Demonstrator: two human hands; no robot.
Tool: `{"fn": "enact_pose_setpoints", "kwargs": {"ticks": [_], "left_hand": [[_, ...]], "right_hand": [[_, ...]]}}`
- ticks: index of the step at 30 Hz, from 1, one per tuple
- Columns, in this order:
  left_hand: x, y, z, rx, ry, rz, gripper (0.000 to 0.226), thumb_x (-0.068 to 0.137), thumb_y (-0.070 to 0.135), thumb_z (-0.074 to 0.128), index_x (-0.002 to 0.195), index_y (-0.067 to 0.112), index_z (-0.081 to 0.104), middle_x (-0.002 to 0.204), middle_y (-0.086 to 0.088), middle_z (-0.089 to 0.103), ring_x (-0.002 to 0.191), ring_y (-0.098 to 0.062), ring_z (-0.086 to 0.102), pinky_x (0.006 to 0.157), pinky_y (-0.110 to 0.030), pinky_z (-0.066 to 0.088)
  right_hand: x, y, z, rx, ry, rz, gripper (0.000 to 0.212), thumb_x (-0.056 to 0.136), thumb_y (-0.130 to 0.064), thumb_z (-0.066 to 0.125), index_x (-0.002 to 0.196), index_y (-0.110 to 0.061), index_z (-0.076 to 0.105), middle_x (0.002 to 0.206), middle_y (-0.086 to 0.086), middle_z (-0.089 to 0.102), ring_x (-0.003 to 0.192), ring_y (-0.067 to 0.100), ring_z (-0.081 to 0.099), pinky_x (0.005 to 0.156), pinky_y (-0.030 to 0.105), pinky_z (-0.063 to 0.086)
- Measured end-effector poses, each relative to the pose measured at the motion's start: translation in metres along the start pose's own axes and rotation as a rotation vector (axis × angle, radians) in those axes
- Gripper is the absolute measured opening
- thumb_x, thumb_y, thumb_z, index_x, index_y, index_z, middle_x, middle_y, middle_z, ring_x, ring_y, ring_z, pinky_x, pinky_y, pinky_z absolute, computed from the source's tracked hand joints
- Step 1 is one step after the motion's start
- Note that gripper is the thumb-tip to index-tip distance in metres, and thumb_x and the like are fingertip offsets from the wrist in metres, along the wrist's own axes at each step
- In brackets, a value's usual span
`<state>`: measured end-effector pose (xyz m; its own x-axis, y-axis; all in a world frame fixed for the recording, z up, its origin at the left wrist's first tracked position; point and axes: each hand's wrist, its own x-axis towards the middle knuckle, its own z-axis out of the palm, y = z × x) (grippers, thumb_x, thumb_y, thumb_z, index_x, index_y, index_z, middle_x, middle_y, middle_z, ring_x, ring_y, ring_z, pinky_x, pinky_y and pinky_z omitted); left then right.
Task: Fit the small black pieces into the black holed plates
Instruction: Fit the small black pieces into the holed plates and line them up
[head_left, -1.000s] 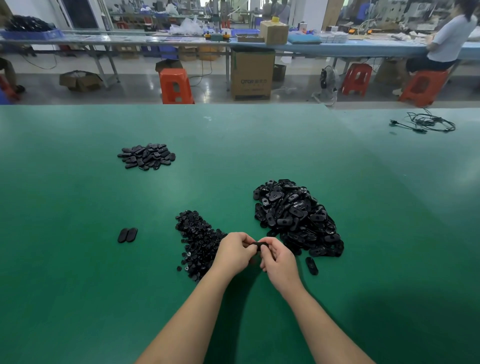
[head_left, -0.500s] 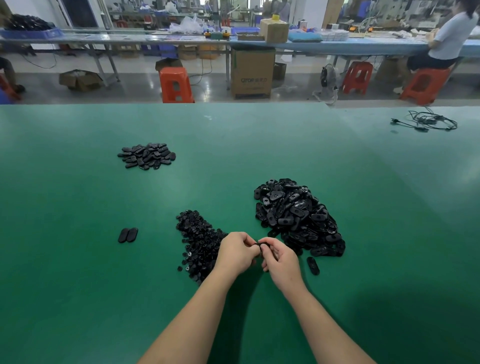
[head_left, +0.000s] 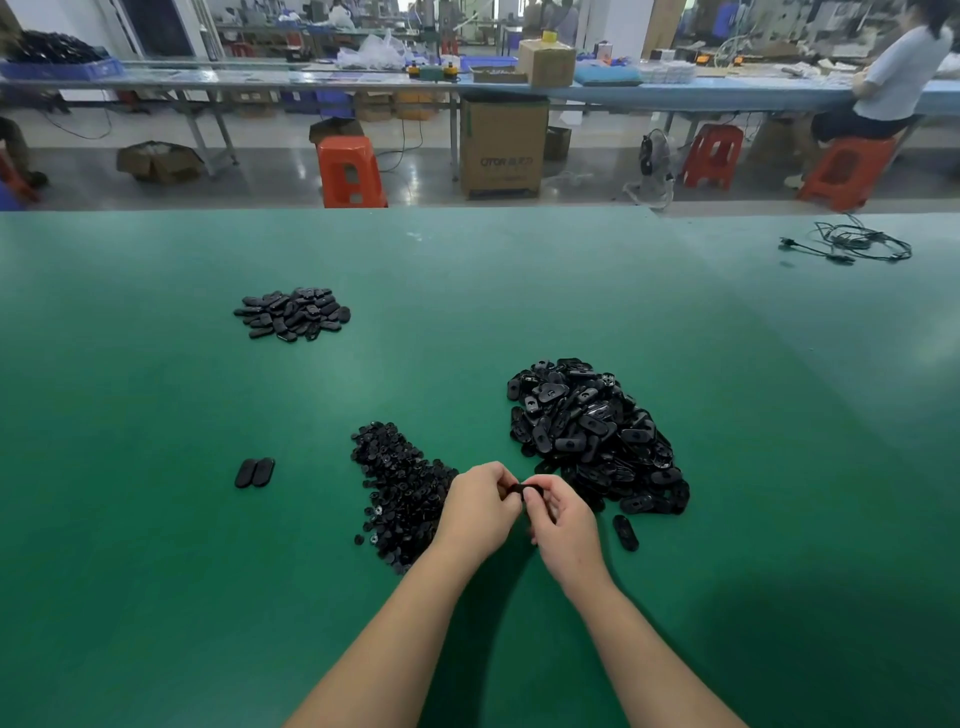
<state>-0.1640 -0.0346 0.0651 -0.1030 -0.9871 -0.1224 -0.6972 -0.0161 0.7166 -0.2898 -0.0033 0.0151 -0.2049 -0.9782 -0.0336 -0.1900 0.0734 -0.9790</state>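
One plate (head_left: 525, 489) is pinched between both hands, left (head_left: 480, 506) and right (head_left: 563, 525); a small finished pile (head_left: 292, 313) lies at ten o'clock, with large unassembled heaps (head_left: 592, 431) left.

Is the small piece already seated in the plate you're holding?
Cannot tell. Both hands, left and right, pinch the plate between them, and the fingers hide its hole.

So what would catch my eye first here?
Probably the two hands, left hand and right hand, pinching one black plate between them at the near middle of the green table. Then the big heap of holed plates just beyond, right, and the small pieces to the left.
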Motion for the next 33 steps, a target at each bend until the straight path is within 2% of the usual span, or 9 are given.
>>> {"fn": "enact_pose_setpoints", "kwargs": {"ticks": [4, 9, 14, 18, 22, 25, 28, 33], "left_hand": [[-0.001, -0.002, 0.0, 0.054, 0.008, 0.049, 0.006, 0.089, 0.017, 0.063, 0.092, 0.017, 0.068, 0.078, 0.006, 0.067, 0.072, -0.013, 0.063, 0.068, -0.028, 0.054], [-0.003, -0.004, 0.001, 0.077, 0.04, 0.06, 0.006, 0.088, 0.018, 0.062, 0.09, 0.02, 0.067, 0.077, 0.007, 0.066, 0.074, -0.013, 0.062, 0.069, -0.028, 0.052], [-0.005, -0.003, 0.003, 0.077, 0.056, 0.072, 0.009, 0.089, 0.018, 0.062, 0.096, 0.019, 0.068, 0.082, 0.005, 0.068, 0.078, -0.015, 0.063, 0.075, -0.031, 0.054], [-0.008, -0.006, 0.003, 0.113, 0.047, 0.148, 0.024, 0.094, 0.018, 0.059, 0.118, 0.022, 0.06, 0.089, 0.002, 0.068, 0.075, -0.015, 0.063, 0.066, -0.03, 0.051], [-0.009, -0.008, -0.005, 0.282, 0.094, 0.276, 0.021, 0.095, 0.026, 0.057, 0.116, 0.027, 0.061, 0.093, 0.005, 0.07, 0.082, -0.018, 0.063, 0.073, -0.034, 0.052], [-0.007, -0.014, -0.018, 0.319, 0.266, 0.314, 0.018, 0.092, 0.028, 0.062, 0.109, 0.025, 0.066, 0.092, 0.007, 0.067, 0.084, -0.017, 0.063, 0.075, -0.032, 0.05], [-0.002, -0.038, -0.042, 0.276, 0.452, 0.186, 0.019, 0.086, 0.029, 0.07, 0.103, 0.021, 0.071, 0.092, 0.002, 0.067, 0.087, -0.022, 0.062, 0.082, -0.037, 0.046], [-0.001, -0.108, -0.087, 0.241, 0.623, -0.247, 0.02, 0.089, 0.037, 0.068, 0.1, 0.02, 0.072, 0.093, -0.002, 0.065, 0.088, -0.024, 0.061, 0.085, -0.039, 0.037]], "right_hand": [[0.001, 0.001, 0.001, 0.0, -0.009, 0.0, 0.012, 0.101, -0.012, 0.059, 0.099, -0.022, 0.067, 0.084, -0.003, 0.073, 0.065, -0.002, 0.06, 0.065, 0.022, 0.046], [0.001, 0.003, 0.002, -0.013, 0.003, -0.023, 0.017, 0.1, -0.013, 0.061, 0.096, -0.028, 0.067, 0.089, -0.009, 0.075, 0.084, 0.006, 0.07, 0.075, 0.024, 0.055], [0.002, 0.003, 0.002, -0.043, 0.0, -0.027, 0.018, 0.1, -0.014, 0.061, 0.096, -0.031, 0.066, 0.093, -0.017, 0.074, 0.09, 0.004, 0.07, 0.083, 0.024, 0.056], [0.0, 0.0, 0.001, -0.058, -0.008, -0.012, 0.018, 0.102, -0.017, 0.059, 0.098, -0.033, 0.066, 0.09, -0.018, 0.074, 0.083, 0.002, 0.069, 0.075, 0.023, 0.056], [-0.002, -0.003, 0.0, -0.026, 0.003, -0.006, 0.017, 0.103, -0.019, 0.055, 0.105, -0.031, 0.067, 0.075, -0.013, 0.07, 0.061, 0.002, 0.059, 0.058, 0.023, 0.048], [-0.003, -0.005, 0.001, 0.003, 0.016, -0.001, 0.014, 0.103, -0.019, 0.054, 0.108, -0.027, 0.065, 0.075, -0.008, 0.07, 0.058, 0.008, 0.058, 0.056, 0.031, 0.05], [-0.004, -0.006, 0.001, -0.012, 0.001, 0.002, 0.014, 0.103, -0.02, 0.055, 0.105, -0.028, 0.065, 0.077, -0.009, 0.07, 0.058, 0.007, 0.058, 0.059, 0.032, 0.052], [-0.004, -0.005, 0.0, -0.063, -0.02, -0.004, 0.013, 0.103, -0.023, 0.054, 0.103, -0.03, 0.065, 0.081, -0.01, 0.071, 0.06, 0.006, 0.059, 0.062, 0.033, 0.055]]}}
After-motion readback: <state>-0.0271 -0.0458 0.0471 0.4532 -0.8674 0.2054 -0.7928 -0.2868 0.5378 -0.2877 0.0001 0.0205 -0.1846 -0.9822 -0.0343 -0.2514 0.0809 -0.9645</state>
